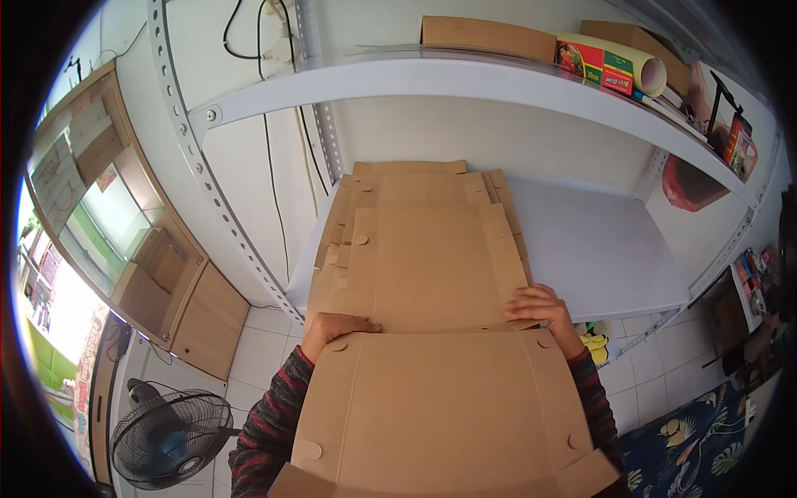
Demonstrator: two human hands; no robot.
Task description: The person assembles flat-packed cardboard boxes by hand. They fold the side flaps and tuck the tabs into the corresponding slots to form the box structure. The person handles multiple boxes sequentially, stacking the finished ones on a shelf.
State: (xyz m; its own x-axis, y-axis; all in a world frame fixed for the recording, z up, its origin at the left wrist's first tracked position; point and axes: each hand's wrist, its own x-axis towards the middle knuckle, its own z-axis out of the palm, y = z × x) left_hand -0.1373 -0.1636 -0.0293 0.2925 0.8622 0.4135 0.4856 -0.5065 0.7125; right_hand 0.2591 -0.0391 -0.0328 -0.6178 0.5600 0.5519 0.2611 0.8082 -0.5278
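A brown cardboard box blank point(440, 407), unfolded, reaches from close in front of me to the shelf. A crease or edge crosses it between my hands, and its near panel covers part of my forearms. My left hand point(339, 329) grips its left side at this line, fingers pointing inward over the board. At the right side my right hand point(540, 307) is closed over the edge, with its fingers on top. Both thumbs are mostly hidden. Farther off, more flattened cardboard point(411, 168) lies under and behind the blank, with slots and tabs along the sides.
The grey-white shelf point(598, 241) extends right of the cardboard. Above it runs an upper shelf beam point(465, 79) bearing a long box point(490, 37) and a paper roll point(652, 76). A black fan point(173, 436) stands at lower left, near a wooden cabinet point(207, 324). Patterned cloth point(689, 440) lies lower right.
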